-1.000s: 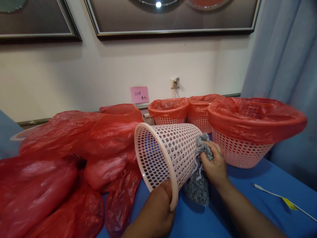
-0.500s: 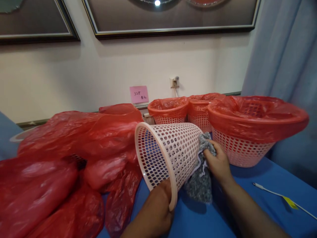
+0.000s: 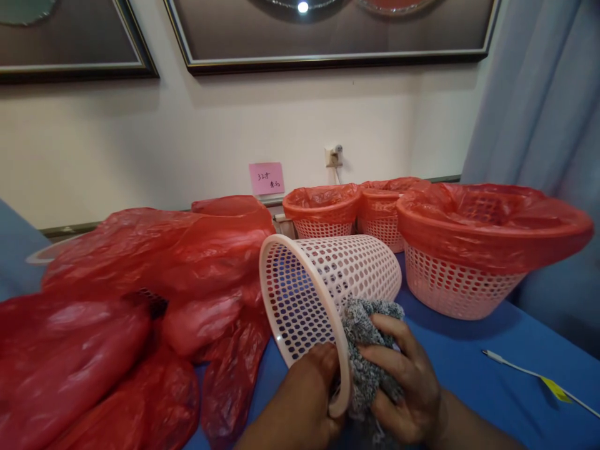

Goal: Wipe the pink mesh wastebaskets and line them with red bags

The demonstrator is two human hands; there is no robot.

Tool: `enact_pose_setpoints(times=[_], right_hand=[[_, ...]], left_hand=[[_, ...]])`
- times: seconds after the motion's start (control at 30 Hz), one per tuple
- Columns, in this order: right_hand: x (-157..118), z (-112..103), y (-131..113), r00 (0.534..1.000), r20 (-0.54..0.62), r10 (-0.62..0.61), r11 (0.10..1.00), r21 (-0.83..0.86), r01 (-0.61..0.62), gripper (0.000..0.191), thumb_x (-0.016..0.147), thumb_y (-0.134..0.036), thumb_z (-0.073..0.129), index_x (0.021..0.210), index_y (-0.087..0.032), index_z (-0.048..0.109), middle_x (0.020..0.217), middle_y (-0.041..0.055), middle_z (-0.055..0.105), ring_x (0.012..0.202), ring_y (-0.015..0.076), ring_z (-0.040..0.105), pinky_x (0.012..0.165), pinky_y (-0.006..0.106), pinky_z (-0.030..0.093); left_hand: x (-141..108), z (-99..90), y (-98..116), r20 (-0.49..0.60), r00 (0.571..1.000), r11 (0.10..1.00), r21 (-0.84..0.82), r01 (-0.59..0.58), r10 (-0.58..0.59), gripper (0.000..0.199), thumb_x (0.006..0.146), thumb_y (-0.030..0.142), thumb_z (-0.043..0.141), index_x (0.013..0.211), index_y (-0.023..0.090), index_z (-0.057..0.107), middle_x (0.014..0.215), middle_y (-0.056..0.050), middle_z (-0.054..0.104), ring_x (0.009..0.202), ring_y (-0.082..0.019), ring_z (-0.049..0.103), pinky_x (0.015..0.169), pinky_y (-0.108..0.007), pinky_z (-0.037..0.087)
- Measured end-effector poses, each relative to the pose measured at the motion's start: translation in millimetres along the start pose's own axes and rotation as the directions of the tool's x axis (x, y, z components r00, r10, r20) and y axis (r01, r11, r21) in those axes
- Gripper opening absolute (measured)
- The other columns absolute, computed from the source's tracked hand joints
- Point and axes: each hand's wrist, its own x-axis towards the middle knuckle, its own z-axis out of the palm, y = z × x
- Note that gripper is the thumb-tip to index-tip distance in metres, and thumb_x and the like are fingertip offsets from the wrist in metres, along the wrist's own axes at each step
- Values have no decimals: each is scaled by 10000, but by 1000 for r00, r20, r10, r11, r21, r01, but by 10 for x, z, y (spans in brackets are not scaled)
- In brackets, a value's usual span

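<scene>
Blue cloth (image 3: pixel 450 356) is under everything. Nearest, the left hand (image 3: pixel 304 394) pinches the low part of the rim (image 3: pixel 345 381), fingers inside; I cannot tell where its thumb is. The right hand (image 3: pixel 412 387) has bent fingers, a bit spread, pushing a grey rag (image 3: pixel 370 319) against the outside by the rim. The pale basket (image 3: pixel 360 265) lies on its side, mouth to the left. A firm pinch should stop it rolling, and a soft, flat push should stop the rag snagging in the holes. Red bags (image 3: pixel 187 275) crowd the left. Blue shows on the right, up to a white wire (image 3: pixel 515 369). Behind, the big lined basket (image 3: pixel 454 284) and two small ones (image 3: pixel 323 212) leave little room.
</scene>
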Motion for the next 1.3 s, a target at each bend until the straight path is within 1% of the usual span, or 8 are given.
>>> enact_pose_setpoints(times=[0.1,0.4,0.6,0.77,0.87,1.0,1.2,1.3], right_hand=[[75,-21,79,999,43,-11,1000,-2,12,511,783,-111,537,1289,-158,593,1429,129,495,1254,243,602,995,348,582],[31,147,-17,991,115,-65,994,97,54,481,801,-142,523,1274,-173,608,1374,137,522,1115,245,638,839,361,623],[123,156,-55,977,178,-114,990,104,96,437,775,-136,518,1191,-177,645,1252,130,607,949,212,665,696,321,601],[52,179,-89,972,195,-131,991,64,121,405,820,-150,529,1201,-201,657,1243,112,638,1033,221,688,766,327,624],[-6,174,-32,996,-18,85,993,-79,-86,433,854,-131,557,1270,-225,637,1332,122,598,1174,261,661,893,398,622],[103,163,21,940,-227,255,939,-174,-297,448,913,-119,563,1339,-251,607,1383,122,558,1297,297,594,1043,504,553],[498,273,-97,986,-31,163,964,-207,-166,526,922,-141,535,1437,-247,536,1518,138,420,1383,330,515,1125,570,487],[597,356,-33,963,-138,230,912,-315,-263,556,919,-185,560,1467,-214,471,1562,186,313,1460,406,394,1132,677,428]], left_hand=[[-24,54,-64,53,998,998,43,-37,35,864,712,93,685,1535,256,481,1505,-130,615,1347,-360,616,1169,-515,497],[-597,367,-729,-315,946,942,-288,-171,75,889,883,358,712,1659,237,294,1640,-154,472,1476,-443,481,1217,-576,420],[-491,215,-485,-305,950,746,-648,-157,-65,683,979,573,590,1563,253,440,1550,-144,575,1395,-394,580,1142,-538,510],[-346,89,-286,-451,879,883,-463,-83,-154,498,1043,426,567,1516,288,497,1457,-106,666,1319,-318,656,1127,-491,541],[-333,114,-292,-449,890,952,-299,-68,-77,475,1076,332,492,1549,287,474,1459,-106,665,1335,-300,646,1168,-499,501],[-271,139,-260,-367,930,992,-102,-76,33,465,1067,261,476,1531,267,504,1391,-115,698,1248,-285,688,1110,-438,543],[-255,126,-293,-346,935,994,-43,-100,79,390,1045,320,490,1412,242,598,1074,-82,753,837,-216,706,827,-328,619],[-296,137,-362,-383,924,998,-61,-10,-14,374,1048,359,498,1375,228,627,994,-69,732,869,-226,707,866,-341,615]])
